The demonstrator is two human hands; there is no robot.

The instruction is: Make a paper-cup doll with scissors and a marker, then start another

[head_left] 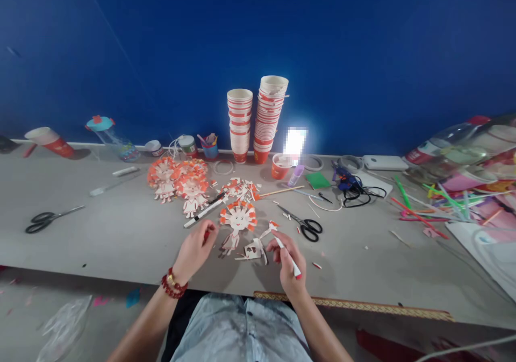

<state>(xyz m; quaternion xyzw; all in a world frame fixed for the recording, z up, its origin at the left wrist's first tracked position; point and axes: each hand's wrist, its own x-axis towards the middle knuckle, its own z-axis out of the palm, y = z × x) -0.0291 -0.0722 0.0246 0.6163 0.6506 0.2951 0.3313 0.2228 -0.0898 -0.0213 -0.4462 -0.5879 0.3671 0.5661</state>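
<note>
My right hand grips a white marker with a red end, its tip pointing away to the upper left. My left hand has its fingers curled round a small red piece that looks like a marker cap. Between the hands lies a paper-cup doll with orange-and-white curled hair, a drawn face and a dress. White paper scraps sit beside it, close to my right fingers. Similar finished-looking dolls overlap in a pile beyond my left hand. Black-handled scissors lie beyond my right hand.
Two tall paper cup stacks stand against the blue wall. A glue gun with its black cord, tape rolls and coloured straws lie rightward. More scissors rest at far left. A bright phone screen leans behind a cup.
</note>
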